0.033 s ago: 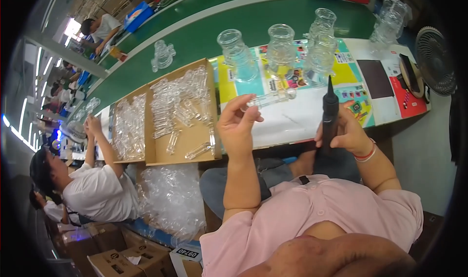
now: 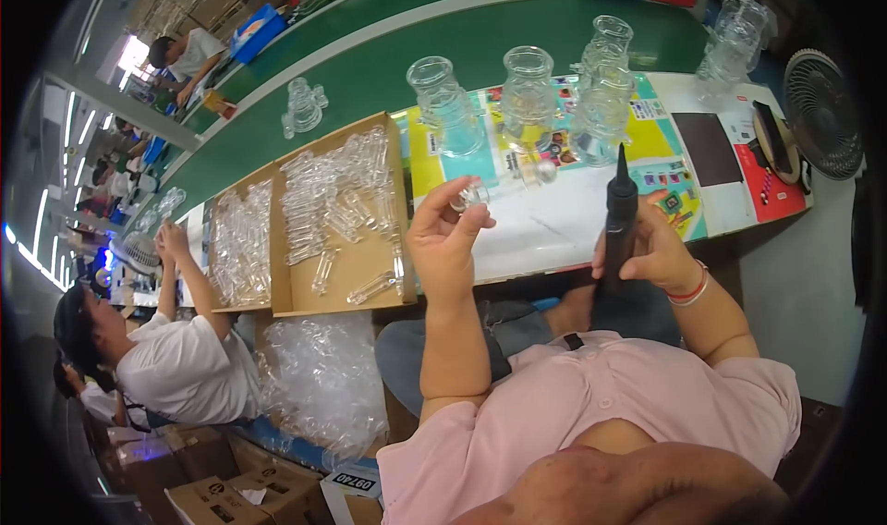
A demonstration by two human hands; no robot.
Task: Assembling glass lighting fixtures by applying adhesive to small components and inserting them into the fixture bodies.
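Forearms are entering from the lower edge, pink sleeves nearest the camera. The left hand (image 2: 450, 238) is raised above the near table (image 2: 554, 234) edge, its grip pinching a small clear glass tube (image 2: 490, 189) between thumb and fingertips. The right hand (image 2: 651, 248) is wrapped in a full fist round a black pen-shaped tool (image 2: 619, 220), tip pointing upward and away, just beside the tube but apart from it.

Left of the hands, an open cardboard tray (image 2: 319, 299) is lying on the table with many like tubes in loose rows. Its near part is showing bare cardboard, so much stock appears still unworked; judged as early-to-middle progress, since no finished pile can be told apart. Below the tray, crumpled clear plastic wrap (image 2: 319, 386) is hanging.

Farther back, three tall clear glass vessels (image 2: 527, 95) are standing on colourful printed sheets (image 2: 647, 141). Beyond them a green conveyor belt (image 2: 388, 72) is running across. A fan (image 2: 822, 114) is sitting at the far right.

A co-worker in a white shirt (image 2: 180, 372) is reaching at the left. The tool tip's contact and the tube's open end are too small to make out.
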